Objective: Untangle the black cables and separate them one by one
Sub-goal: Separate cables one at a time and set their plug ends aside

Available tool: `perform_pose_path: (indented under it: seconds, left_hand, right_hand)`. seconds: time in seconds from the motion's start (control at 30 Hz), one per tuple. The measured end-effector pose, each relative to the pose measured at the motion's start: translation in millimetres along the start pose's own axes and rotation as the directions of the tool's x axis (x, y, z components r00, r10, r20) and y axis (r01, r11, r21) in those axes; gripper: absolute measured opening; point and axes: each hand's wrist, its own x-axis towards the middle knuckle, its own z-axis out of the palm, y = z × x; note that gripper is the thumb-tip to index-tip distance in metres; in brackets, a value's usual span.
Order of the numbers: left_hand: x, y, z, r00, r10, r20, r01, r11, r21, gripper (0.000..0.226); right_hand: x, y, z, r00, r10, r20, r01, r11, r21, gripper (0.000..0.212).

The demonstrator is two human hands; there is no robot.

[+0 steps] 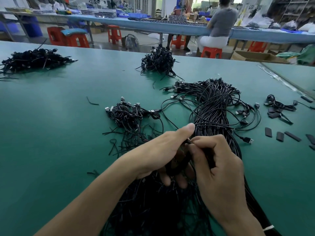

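A long tangled bundle of black USB cables [213, 106] runs from the middle right of the green table [59, 133] down under my hands. My left hand [163, 150] grips a bunch of these cables, thumb stretched over the strands. My right hand [218, 164] pinches a single cable end right beside the left thumb. A smaller heap of coiled black cables [129, 114] lies just left of the bundle. Cut cable ends fan out below my wrists.
Two more black cable piles sit at the far left [34, 59] and far centre [158, 61]. Short black sleeve pieces [279, 136] and a small cable clump [277, 106] lie at the right. A person sits on a red stool [211, 51] beyond the table.
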Motion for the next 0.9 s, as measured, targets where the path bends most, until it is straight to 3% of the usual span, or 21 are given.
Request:
perform_pose_path:
  seconds: [0.2, 0.4, 0.5, 0.53, 0.63, 0.7, 0.8, 0.9]
  left_hand:
    - [4.2, -3.5, -1.7, 0.985, 0.165, -0.054, -0.154, 0.974, 0.168, 0.086]
    - [5.7, -3.4, 2.5, 0.970, 0.220, -0.107, -0.198, 0.962, 0.187, 0.072]
    - [9.7, -7.5, -1.9, 0.940, 0.288, -0.185, -0.214, 0.916, 0.340, 0.062]
    - [11.0, -9.5, -4.2, 0.922, 0.314, -0.225, -0.209, 0.896, 0.393, 0.058]
    - [12.8, -13.4, -15.1, 0.863, 0.344, -0.370, -0.131, 0.859, 0.495, 0.053]
    - [12.8, -15.8, -23.3, 0.809, 0.378, -0.450, -0.087, 0.834, 0.544, 0.057]
    - [11.1, -17.9, -33.0, 0.724, 0.419, -0.548, -0.036, 0.816, 0.577, 0.064]
    - [10.9, -19.1, -32.5, 0.712, 0.420, -0.563, -0.010, 0.807, 0.590, 0.061]
  right_hand:
    - [2.1, 4.5, -2.7, 0.995, 0.047, -0.086, -0.041, 0.997, 0.065, 0.010]
    - [5.1, 8.0, -6.8, 0.998, 0.023, -0.058, -0.015, 0.991, 0.134, 0.004]
    - [5.4, 10.0, -7.1, 0.996, 0.084, -0.023, -0.081, 0.991, 0.107, 0.008]
    - [5.6, 10.7, -7.6, 0.992, 0.128, -0.007, -0.127, 0.988, 0.087, 0.006]
    - [3.8, 15.1, -10.8, 0.953, 0.301, 0.045, -0.300, 0.954, -0.024, 0.033]
    - [2.3, 19.0, -13.5, 0.904, 0.406, 0.133, -0.378, 0.905, -0.194, 0.042]
    - [-1.9, 23.4, -10.5, 0.808, 0.520, 0.277, -0.375, 0.817, -0.439, 0.034]
    - [-4.9, 19.5, -4.1, 0.778, 0.522, 0.350, -0.325, 0.811, -0.486, 0.036]
